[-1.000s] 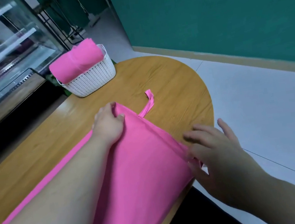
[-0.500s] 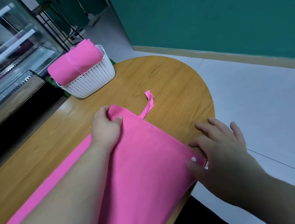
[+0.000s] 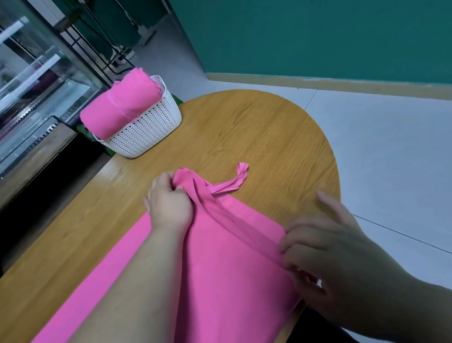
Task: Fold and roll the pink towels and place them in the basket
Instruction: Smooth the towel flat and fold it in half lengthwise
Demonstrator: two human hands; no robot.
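Head view: white perforated plastic basket [image 3: 144, 133] at eleven o'clock, holding rolled pink towel [image 3: 122, 104]; flat pink towel [image 3: 219, 274] across wooden table [image 3: 258, 137], far hem pinched by left hand [image 3: 170, 205] and right hand [image 3: 327, 259].

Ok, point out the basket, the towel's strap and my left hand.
basket [image 3: 147, 133], head view, its perforated front wall.
strap [image 3: 228, 187], head view, its flat middle stretch.
left hand [image 3: 170, 204], head view, the back of it.

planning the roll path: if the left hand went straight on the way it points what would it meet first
Beyond the corner of the towel it grips, the left hand faces only bare table; the basket sits just left of that line, though depth is hard to judge.
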